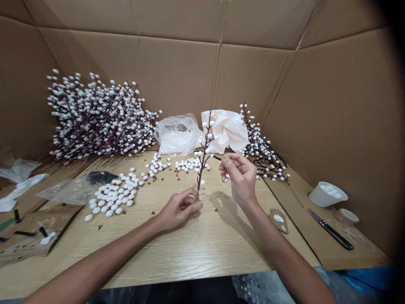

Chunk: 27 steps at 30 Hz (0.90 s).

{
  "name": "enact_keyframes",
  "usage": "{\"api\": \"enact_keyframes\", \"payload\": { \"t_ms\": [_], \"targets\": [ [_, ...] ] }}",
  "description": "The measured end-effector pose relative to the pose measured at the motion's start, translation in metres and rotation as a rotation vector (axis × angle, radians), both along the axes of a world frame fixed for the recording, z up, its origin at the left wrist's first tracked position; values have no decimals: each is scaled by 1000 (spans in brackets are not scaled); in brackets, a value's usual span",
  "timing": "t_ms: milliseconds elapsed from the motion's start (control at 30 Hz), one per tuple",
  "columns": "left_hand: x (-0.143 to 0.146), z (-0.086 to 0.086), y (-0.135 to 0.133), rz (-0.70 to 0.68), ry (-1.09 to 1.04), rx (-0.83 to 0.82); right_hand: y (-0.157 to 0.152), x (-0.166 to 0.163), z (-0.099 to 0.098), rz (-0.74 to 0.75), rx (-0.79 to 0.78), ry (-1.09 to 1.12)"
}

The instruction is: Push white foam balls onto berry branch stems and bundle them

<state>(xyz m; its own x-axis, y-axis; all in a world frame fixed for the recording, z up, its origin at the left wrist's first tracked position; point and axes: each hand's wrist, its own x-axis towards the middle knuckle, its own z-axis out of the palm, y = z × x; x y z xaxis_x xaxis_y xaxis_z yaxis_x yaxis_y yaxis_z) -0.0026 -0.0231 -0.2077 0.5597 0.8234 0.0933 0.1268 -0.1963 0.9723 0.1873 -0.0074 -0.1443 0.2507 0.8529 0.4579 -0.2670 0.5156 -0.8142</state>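
My left hand [180, 209] pinches the bottom of a thin dark twig [202, 162] and holds it upright over the wooden table [196, 245]. White foam beads sit on its upper side shoots. My right hand [240, 177] is closed just right of the twig, fingers pinched around a small white bead that is pressed onto a side shoot. A bandage wraps one fingertip of that hand. Loose white beads [114, 196] lie in a patch left of my left hand, and more [186, 164] lie behind the twig.
A big heap of beaded twigs [95, 118] lies at the back left, a smaller bunch [262, 147] at the back right. Plastic bags [179, 133] sit between them. A white bowl of beads [327, 194], tape roll [346, 216] and knife [330, 230] lie right. Cardboard walls surround the table.
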Motion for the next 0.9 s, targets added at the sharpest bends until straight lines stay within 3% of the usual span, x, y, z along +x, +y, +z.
{"api": "enact_keyframes", "payload": {
  "t_ms": [433,633,900],
  "targets": [
    [-1,1,0,-14,20,30,0,4,11,172,-208,303],
    [-2,2,-1,-21,32,36,3,11,17,16,-134,408],
    [-3,4,-3,-33,65,53,5,19,22,-179,45,336]
  ]
}}
